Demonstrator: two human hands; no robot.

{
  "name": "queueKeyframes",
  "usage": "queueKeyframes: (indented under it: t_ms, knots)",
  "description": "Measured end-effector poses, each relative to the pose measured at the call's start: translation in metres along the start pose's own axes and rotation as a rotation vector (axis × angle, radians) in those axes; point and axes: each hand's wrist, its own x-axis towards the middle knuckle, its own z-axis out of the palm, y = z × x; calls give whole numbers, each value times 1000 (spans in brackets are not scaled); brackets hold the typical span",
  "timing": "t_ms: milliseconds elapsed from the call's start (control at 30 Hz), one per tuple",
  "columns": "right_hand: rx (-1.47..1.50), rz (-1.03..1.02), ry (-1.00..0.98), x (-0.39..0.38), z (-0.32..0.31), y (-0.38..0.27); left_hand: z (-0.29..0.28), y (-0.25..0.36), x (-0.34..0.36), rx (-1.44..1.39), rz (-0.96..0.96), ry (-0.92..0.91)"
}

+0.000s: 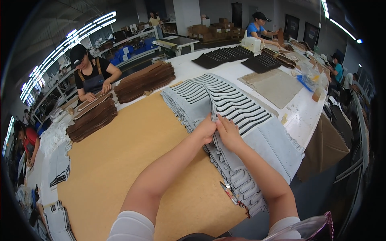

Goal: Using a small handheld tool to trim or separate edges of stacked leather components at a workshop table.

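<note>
1. Table: white, carrying all the material listed below.
2. Tan sheet: flat across the near left part of the table.
3. Stack of pale grey panels: along the right side of the tan sheet, edges uneven; black stripes cross the far part of its upper face. A raised fold stands in the striped part, directly ahead of the hands.
4. Stack of brown pieces: beyond the tan sheet, to the left.
5. Left hand: fingers curled, clamped on the near end of the fold.
6. Right hand: touching the left, fingers together over the striped panel; cannot tell whether it grips.
7. Snips: red-handled, beside the near part of the grey stack.
</note>
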Motion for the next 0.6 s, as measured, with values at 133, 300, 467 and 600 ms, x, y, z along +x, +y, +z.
queueKeyframes:
  t_ms: [133, 300, 467, 600]
  knots:
    - [-303, -16, -35, -52, -25, 3, 45, 33, -31, 232, -61, 59]
    - [-360, -23, -20, -84, -25, -36, 58, 43, -55, 213, 20, 63]
    - [-490, -127, 58, -98, -18, -53, 44, 35, -76, 183, 146, 139]
    - [-514, -385, 35, -122, 0, -81, 1, 23, -140, -64, 287, 150]
